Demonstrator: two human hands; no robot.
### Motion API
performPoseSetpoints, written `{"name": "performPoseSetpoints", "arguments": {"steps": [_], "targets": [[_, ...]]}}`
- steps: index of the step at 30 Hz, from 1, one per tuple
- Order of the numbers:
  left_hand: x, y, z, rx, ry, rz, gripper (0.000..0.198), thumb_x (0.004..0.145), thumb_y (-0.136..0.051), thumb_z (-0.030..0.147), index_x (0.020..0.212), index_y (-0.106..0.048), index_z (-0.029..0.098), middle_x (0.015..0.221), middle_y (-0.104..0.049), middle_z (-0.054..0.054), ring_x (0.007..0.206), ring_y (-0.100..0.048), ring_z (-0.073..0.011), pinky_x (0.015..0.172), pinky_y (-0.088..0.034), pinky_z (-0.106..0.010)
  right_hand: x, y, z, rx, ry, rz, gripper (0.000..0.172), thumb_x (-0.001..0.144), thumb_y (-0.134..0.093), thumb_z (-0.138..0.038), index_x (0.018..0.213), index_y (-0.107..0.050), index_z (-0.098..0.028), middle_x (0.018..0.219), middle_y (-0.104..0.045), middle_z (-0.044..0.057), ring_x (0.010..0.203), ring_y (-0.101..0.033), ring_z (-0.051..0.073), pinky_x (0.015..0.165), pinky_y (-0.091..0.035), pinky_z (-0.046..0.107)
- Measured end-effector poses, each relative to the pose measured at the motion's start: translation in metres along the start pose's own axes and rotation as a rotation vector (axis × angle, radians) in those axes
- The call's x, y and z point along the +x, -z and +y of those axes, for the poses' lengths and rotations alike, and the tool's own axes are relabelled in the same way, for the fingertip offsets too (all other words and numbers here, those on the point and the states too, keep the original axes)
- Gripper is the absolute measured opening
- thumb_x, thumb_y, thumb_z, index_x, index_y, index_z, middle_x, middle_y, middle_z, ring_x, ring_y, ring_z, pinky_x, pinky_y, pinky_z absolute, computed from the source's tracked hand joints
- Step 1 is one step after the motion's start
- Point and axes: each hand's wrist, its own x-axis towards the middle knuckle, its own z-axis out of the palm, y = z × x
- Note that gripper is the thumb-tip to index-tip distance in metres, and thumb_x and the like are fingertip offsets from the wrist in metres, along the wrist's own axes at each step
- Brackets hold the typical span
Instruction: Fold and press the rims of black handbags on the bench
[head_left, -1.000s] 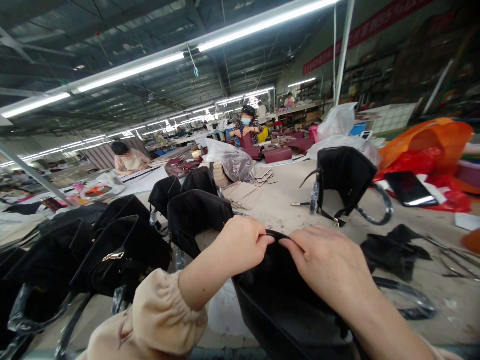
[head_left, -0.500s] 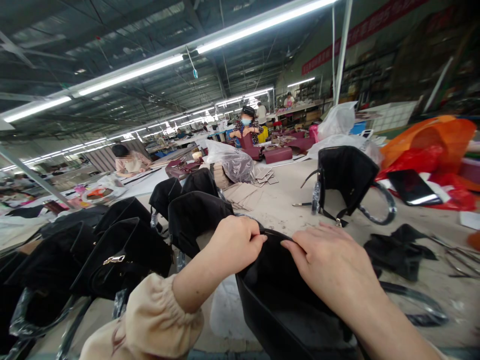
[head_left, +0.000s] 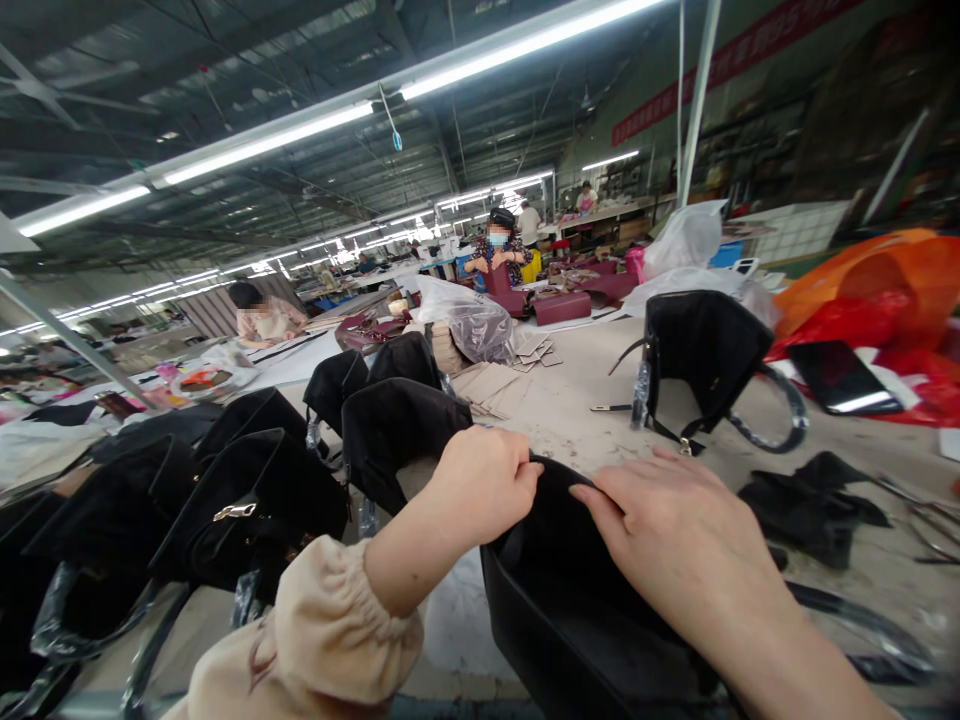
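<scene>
A black bag (head_left: 547, 600) with its mouth open toward me stands at the lower middle. My left hand (head_left: 484, 480) pinches its far rim, thumb and fingers pressed together. A short way to the right, my right hand (head_left: 667, 510) grips the same rim, with the thumb on the inner side and the fingers over the outside. The bag's lower part runs out of view. Just beyond my left hand is another open black bag (head_left: 390, 430).
More black bags (head_left: 255, 500) crowd the left. Another bag (head_left: 701, 350) stands back right, near black cloth scraps (head_left: 814, 505), scissors (head_left: 926, 520) and a tablet (head_left: 840, 375). Beige pieces (head_left: 491, 388) lie mid-table. A masked person (head_left: 499, 255) handles maroon pieces beyond.
The view has shifted slightly, so most things appear a little further right. Both hands still hold the rim, which now looks slightly more raised between them.
</scene>
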Motion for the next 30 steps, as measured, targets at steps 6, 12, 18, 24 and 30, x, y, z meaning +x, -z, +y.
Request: {"name": "performPoseSetpoints", "arguments": {"steps": [6, 12, 18, 24, 30], "targets": [[-0.002, 0.001, 0.000, -0.021, 0.003, 0.012, 0.026, 0.086, -0.053, 0.032, 0.069, -0.067, 0.017, 0.069, -0.069, -0.005, 0.066, -0.063, -0.0197, 0.061, -0.043, -0.029, -0.001, 0.001, 0.001, -0.014, 0.010, 0.001, 0.023, 0.086, -0.058, -0.031, 0.065, -0.063, -0.022, 0.064, -0.066, 0.002, 0.066, -0.061, 0.021, 0.092, -0.037, 0.042], [-0.006, 0.002, -0.001, -0.025, 0.007, 0.014, 0.026, 0.086, -0.052, 0.030, 0.069, -0.066, 0.017, 0.072, -0.070, -0.006, 0.069, -0.064, -0.0199, 0.063, -0.044, -0.029, 0.000, 0.006, -0.007, 0.043, 0.053, -0.025, 0.027, 0.092, -0.047, -0.038, 0.091, -0.068, -0.021, 0.080, -0.070, 0.005, 0.075, -0.063, 0.022, 0.090, -0.037, 0.043], [-0.010, 0.000, -0.004, -0.022, 0.004, 0.036, 0.025, 0.086, -0.052, 0.030, 0.069, -0.065, 0.017, 0.072, -0.069, -0.005, 0.066, -0.062, -0.0195, 0.059, -0.042, -0.029, 0.006, -0.004, -0.017, -0.011, 0.022, -0.009, 0.016, 0.085, -0.061, -0.037, 0.086, -0.067, -0.023, 0.073, -0.067, 0.004, 0.074, -0.060, 0.024, 0.081, -0.039, 0.039], [-0.011, 0.001, -0.006, -0.034, 0.013, 0.038, 0.025, 0.086, -0.051, 0.030, 0.069, -0.064, 0.017, 0.072, -0.068, -0.005, 0.067, -0.062, -0.0194, 0.060, -0.040, -0.029, 0.010, -0.008, -0.021, 0.010, 0.035, 0.009, 0.020, 0.086, -0.061, -0.029, 0.067, -0.060, -0.022, 0.066, -0.063, 0.002, 0.071, -0.058, 0.023, 0.087, -0.038, 0.040], [-0.010, 0.000, -0.007, -0.057, 0.011, 0.052, 0.026, 0.085, -0.052, 0.030, 0.066, -0.063, 0.017, 0.069, -0.067, -0.004, 0.066, -0.061, -0.0183, 0.059, -0.038, -0.028, 0.013, -0.010, -0.024, 0.023, 0.056, 0.032, 0.023, 0.087, -0.057, -0.023, 0.064, -0.057, -0.021, 0.063, -0.060, 0.001, 0.069, -0.056, 0.020, 0.095, -0.035, 0.039]]}}
